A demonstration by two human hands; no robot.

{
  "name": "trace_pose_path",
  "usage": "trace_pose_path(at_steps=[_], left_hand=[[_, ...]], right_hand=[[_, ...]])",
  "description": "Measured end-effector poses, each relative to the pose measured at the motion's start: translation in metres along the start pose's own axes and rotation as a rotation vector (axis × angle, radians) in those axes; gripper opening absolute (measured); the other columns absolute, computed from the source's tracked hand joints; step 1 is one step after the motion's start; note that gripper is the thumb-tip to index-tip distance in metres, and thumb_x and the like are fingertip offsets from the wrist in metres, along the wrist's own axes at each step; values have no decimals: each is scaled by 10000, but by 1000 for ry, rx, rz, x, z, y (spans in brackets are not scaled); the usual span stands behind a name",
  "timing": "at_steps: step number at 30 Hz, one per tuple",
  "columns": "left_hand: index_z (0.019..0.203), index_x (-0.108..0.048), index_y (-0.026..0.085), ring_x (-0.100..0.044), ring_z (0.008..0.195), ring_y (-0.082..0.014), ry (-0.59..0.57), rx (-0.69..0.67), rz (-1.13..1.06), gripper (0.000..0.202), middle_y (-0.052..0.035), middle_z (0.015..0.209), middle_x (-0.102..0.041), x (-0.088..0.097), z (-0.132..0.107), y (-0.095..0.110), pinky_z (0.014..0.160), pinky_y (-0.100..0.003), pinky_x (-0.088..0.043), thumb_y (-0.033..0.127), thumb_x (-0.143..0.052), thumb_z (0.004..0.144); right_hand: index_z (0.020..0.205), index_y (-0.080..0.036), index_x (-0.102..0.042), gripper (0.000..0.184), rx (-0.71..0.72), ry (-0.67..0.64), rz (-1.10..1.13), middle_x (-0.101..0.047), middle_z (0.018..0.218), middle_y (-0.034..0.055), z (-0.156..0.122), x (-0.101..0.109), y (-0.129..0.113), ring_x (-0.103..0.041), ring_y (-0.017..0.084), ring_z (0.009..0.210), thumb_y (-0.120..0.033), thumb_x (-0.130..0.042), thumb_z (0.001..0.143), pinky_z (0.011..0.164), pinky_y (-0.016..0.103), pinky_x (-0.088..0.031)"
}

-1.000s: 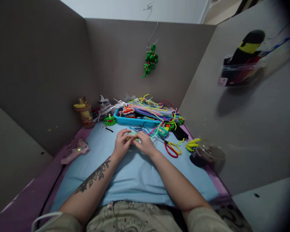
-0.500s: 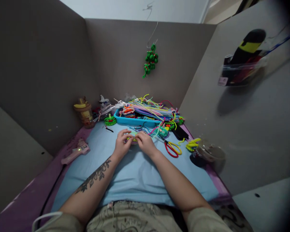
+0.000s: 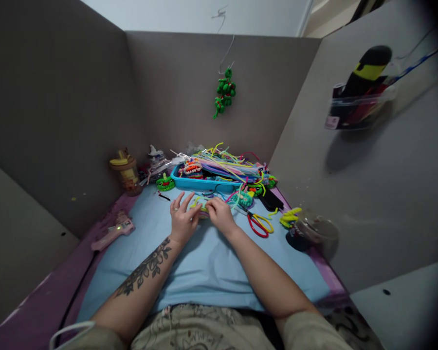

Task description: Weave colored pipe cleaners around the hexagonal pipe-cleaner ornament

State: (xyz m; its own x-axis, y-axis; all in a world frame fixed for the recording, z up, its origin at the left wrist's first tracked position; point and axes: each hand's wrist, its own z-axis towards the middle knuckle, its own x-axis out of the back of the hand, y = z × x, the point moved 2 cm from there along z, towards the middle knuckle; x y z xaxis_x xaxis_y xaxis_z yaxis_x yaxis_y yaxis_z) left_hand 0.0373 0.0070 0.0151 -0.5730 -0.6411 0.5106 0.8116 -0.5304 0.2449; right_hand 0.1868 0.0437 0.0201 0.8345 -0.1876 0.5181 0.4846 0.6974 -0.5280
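Observation:
A small piece of yellow-green and purple pipe-cleaner work point(image 3: 203, 213) sits between my two hands above the blue cloth. My right hand point(image 3: 221, 217) pinches its right side, thumb and fingers pressed together. At its left, my left hand point(image 3: 183, 221) has its fingers raised and spread, with the thumb close against the piece; whether the thumb touches it I cannot tell. Much of the piece is hidden behind the fingers. To the right of my right hand lie scissors point(image 3: 261, 224) with red and yellow handles and a teal fuzzy figure point(image 3: 243, 198).
Behind my hands stands a blue tray point(image 3: 204, 184) heaped with pipe cleaners point(image 3: 226, 165). A pink glue gun point(image 3: 114, 233) lies left, a cup point(image 3: 128, 175) behind it. A black phone-like object point(image 3: 271, 200) and a clear container point(image 3: 310, 228) are right. Grey panels enclose the table.
My left fingers have lifted and spread away from the pipe-cleaner piece. My right hand keeps its pinch in nearly the same place. The view has shifted slightly.

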Motion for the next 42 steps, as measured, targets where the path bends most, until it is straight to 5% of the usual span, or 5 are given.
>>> trace_pose_path(at_steps=[6,14,20,35,42], left_hand=[[906,-700,285,-369,1287,-281,-59,26,-79,155,-39,1310,-530,-8,-1,1,995,-528,-360,247,-595,799],[976,-653,258,-410,1241,-278,15,137,-113,209,-70,1255,-537,-8,-1,-2,1017,-499,-359,269,-639,768],[949,-606,205,-404,1231,-303,-74,188,-116,304,-117,1299,-438,-15,-3,-6,1015,-483,-363,303,-712,682],[823,-620,198,-440,1199,-277,-158,186,-114,151,-90,1261,-495,-5,3,-17,1008,-462,-360,294,-650,710],[795,-630,208,-346,1284,-291,-241,170,-145,150,-68,1300,-482,-4,6,-24,1060,-499,-283,319,-650,696]], right_hand=[[716,-198,-590,150,-98,69,95,-597,735,32,2,0,-6,-557,172,736,-160,-485,816,706,296,-444],[741,-196,-606,131,-175,92,215,-617,755,28,2,-2,-6,-570,170,760,-223,-505,821,708,288,-448],[787,-193,-594,113,-183,49,267,-618,780,29,2,-4,-9,-575,167,757,-212,-486,816,704,286,-460],[1008,-216,-641,221,298,-127,-80,-593,895,73,-2,7,6,-569,168,811,-155,-479,870,727,298,-480],[1021,-231,-638,202,361,-88,-184,-599,914,74,-6,5,7,-543,184,861,-196,-515,865,757,319,-468]])
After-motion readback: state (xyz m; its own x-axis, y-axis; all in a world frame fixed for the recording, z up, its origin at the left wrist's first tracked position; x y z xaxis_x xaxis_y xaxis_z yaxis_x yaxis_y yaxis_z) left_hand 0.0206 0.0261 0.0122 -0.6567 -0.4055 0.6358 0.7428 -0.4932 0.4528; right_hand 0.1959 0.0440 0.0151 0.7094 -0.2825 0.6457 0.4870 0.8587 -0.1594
